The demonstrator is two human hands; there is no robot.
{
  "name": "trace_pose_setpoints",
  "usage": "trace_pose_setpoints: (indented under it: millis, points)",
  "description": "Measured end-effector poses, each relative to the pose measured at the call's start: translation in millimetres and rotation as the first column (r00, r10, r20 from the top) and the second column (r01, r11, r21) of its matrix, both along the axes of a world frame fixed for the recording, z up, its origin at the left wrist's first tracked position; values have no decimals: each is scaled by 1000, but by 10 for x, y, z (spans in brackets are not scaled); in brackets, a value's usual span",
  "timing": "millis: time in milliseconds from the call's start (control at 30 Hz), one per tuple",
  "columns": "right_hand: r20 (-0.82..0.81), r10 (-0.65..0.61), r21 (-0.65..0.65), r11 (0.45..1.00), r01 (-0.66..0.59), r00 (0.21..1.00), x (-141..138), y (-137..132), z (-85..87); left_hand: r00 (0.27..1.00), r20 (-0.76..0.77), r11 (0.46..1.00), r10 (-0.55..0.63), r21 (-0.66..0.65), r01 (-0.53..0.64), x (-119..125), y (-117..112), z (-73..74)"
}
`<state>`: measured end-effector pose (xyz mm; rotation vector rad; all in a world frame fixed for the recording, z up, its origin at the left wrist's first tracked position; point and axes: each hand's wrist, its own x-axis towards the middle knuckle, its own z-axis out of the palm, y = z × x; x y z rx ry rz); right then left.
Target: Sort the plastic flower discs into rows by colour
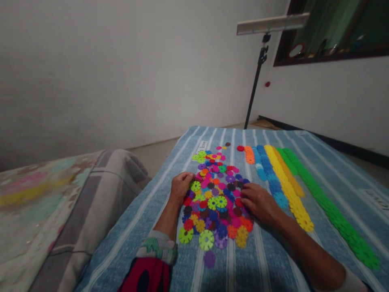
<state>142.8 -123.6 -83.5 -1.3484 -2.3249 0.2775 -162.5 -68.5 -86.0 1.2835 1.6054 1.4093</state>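
A loose pile of mixed-colour plastic snowflake discs [212, 203] spreads over the striped cloth between my hands. At its left edge is my left hand [181, 187], fingers bent and pressed together by the lime-green and pink discs; whatever they hold is hidden. On the right side, my right hand [258, 199] rests its slightly parted fingers on dark and pink discs, with no disc visibly gripped. Right of the pile lie overlapping rows of discs sorted by colour: a short orange row [249, 155], a blue row [274, 182], a yellow row [287, 188] and a long green row [337, 215].
A blue-and-white striped cloth [127, 243] covers the surface. A single red disc [240, 148] lies at the far end beside the orange row. Grey-covered furniture [118, 190] stands to the left. Behind, a black stand [255, 89] carries a light bar.
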Motion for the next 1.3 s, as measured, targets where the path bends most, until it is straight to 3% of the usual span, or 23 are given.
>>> trace_pose_setpoints:
  millis: [267, 600, 933, 1133, 1300]
  points:
    - [-65, 39, -53, 998, -42, 997, 125, 89, 75, 1000, 2, 1000, 13, -7, -13, 22, -12, 64]
    - [100, 95, -29, 995, -93, 990, -46, 50, 24, 1000, 9, 1000, 10, 7, -10, 4, 24, 24]
    - [44, 77, -31, 997, -75, 996, -59, 56, 38, 1000, 7, 1000, 11, -11, -11, 6, 12, 44]
    - [-193, -9, -61, 998, -2, 981, 46, 136, 24, 1000, -10, 1000, 7, -5, -7, 2, 27, 24]
    - [-360, -232, -137, 971, 194, 904, 266, 225, 115, 1000, -5, 1000, 8, 7, -8, 20, 10, 63]
